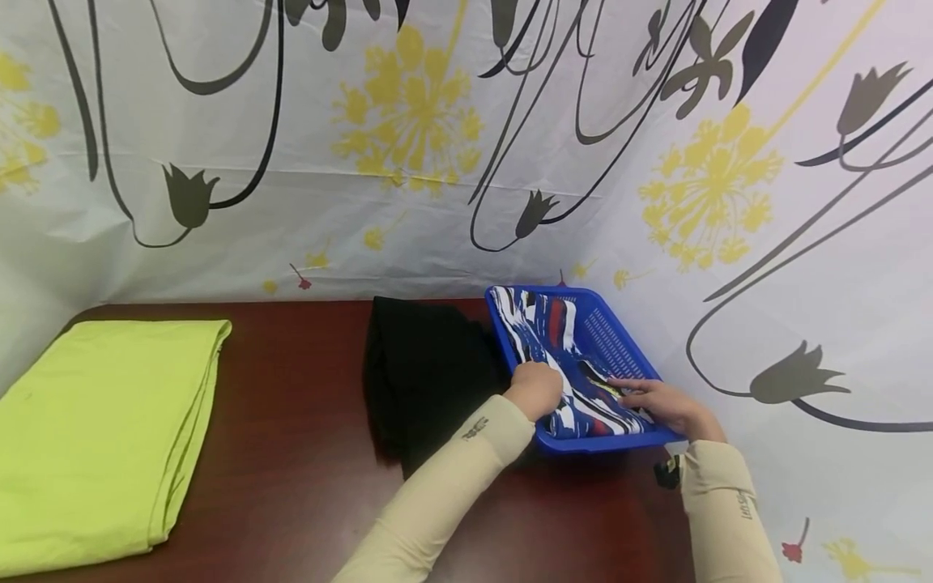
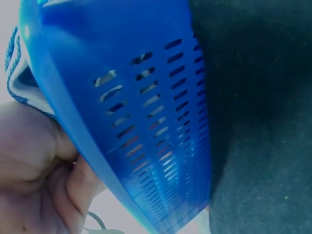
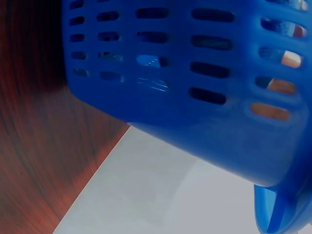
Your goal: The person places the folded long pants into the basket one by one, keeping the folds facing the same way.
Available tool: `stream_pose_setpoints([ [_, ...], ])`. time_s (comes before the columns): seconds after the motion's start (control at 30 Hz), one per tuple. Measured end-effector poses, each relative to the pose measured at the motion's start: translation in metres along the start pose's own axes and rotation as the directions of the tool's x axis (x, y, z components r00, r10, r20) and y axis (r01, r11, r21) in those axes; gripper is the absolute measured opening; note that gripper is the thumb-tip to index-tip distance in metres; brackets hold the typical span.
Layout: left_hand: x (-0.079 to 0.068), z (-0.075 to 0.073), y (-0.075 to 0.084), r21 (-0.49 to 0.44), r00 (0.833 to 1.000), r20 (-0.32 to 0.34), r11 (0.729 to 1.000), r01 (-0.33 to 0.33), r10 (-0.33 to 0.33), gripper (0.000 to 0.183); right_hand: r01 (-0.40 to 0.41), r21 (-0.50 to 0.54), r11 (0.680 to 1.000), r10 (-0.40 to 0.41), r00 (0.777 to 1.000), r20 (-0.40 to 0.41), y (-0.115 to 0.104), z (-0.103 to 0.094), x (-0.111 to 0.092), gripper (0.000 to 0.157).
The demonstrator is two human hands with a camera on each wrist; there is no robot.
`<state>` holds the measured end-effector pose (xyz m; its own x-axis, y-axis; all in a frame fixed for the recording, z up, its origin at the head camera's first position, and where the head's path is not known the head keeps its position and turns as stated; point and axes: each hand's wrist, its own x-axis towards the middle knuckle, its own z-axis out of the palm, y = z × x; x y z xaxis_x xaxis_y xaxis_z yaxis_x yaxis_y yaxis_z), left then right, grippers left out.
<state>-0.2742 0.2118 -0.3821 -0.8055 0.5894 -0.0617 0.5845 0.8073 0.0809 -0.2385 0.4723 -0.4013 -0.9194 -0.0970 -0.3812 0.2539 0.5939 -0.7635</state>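
Note:
A folded cloth (image 1: 539, 344) patterned in blue, white, red and black lies inside a blue plastic basket (image 1: 615, 324). At the basket's left rim my left hand (image 1: 535, 390) has its fingers curled at the cloth's edge. The left wrist view shows this left hand (image 2: 36, 175) against the rim, its fingertips partly hidden behind the basket wall (image 2: 112, 48). My right hand (image 1: 659, 405) reaches over the right rim and rests on the cloth with fingers extended. In the right wrist view the perforated basket side (image 3: 161, 105) hides most of that hand.
Folded black fabric (image 1: 437, 372) lies against the basket's left side. A folded yellow-green cloth (image 1: 109, 429) covers the left part of the dark red table (image 1: 291, 453). Floral-patterned sheeting (image 1: 291, 194) hangs behind and to the right, close by the basket.

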Motion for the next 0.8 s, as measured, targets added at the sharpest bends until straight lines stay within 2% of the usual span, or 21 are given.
stream_pose_setpoints([
  [0.2, 0.007, 0.005, 0.004, 0.06, 0.999, 0.054, 0.998, -0.004, 0.001, 0.017, -0.017, -0.073, 0.997, 0.017, 1.0, -0.003, -0.003, 0.004, 0.0, 0.057],
  [0.23, 0.016, 0.015, 0.006, 0.065, 1.0, 0.027, 0.998, -0.005, 0.003, 0.017, -0.016, -0.086, 0.996, 0.016, 1.0, -0.001, -0.003, 0.004, 0.0, 0.057],
  [0.33, 0.017, 0.018, 0.008, 0.079, 1.0, 0.003, 0.997, -0.003, 0.003, 0.018, -0.016, -0.117, 0.993, 0.017, 1.0, 0.002, -0.003, 0.004, 0.001, 0.057],
  [0.43, 0.011, 0.015, 0.008, 0.089, 1.0, -0.028, 0.996, -0.001, 0.004, 0.022, -0.031, -0.141, 0.99, 0.031, 1.0, -0.006, -0.005, 0.005, 0.002, 0.057],
  [0.47, 0.002, 0.006, 0.007, 0.088, 1.0, -0.018, 0.996, 0.0, 0.001, 0.022, -0.037, -0.149, 0.988, 0.036, 0.999, -0.009, -0.005, 0.005, 0.001, 0.057],
  [0.53, -0.004, 0.004, 0.006, 0.088, 0.999, -0.053, 0.996, 0.003, 0.002, 0.02, -0.049, -0.153, 0.987, 0.047, 0.999, -0.02, -0.006, 0.005, 0.001, 0.057],
  [0.7, -0.013, 0.007, 0.007, 0.098, 0.992, -0.122, 0.995, -0.017, 0.029, 0.021, -0.055, -0.164, 0.985, 0.05, 0.998, -0.033, -0.005, 0.005, -0.001, 0.055],
  [0.8, -0.014, 0.01, 0.008, 0.102, 0.985, -0.162, 0.994, -0.038, 0.054, 0.025, -0.031, -0.185, 0.982, 0.024, 0.999, -0.037, -0.005, 0.005, -0.002, 0.053],
])
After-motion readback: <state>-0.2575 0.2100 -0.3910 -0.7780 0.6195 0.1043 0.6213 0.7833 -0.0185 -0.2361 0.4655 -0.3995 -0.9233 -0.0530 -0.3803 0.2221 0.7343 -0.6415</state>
